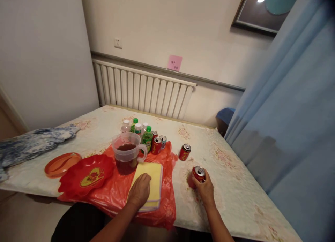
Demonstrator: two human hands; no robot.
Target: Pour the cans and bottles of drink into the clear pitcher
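Note:
My right hand (pixel 205 188) grips a red drink can (pixel 198 175), its opened top facing up, at the right part of the table. Just behind it stands a second red can (pixel 185 152), apart from my fingers. My left hand (pixel 141 189) rests on a folded yellow cloth (pixel 154 186), fingers curled in, and I see nothing held in it. Under the cloth lies a red plastic bag (pixel 169 200). Beside the cloth is a clear plastic jug (pixel 127 154) with dark reddish-brown liquid inside.
Several bottles, among them a green bottle (pixel 147 140), and more cans (pixel 156 146) stand behind the jug. To the left are a red wavy-edged tray (pixel 75 177), an orange lid (pixel 62 164) and bunched blue-white fabric (pixel 39 146). A blue curtain (pixel 285 106) hangs at right.

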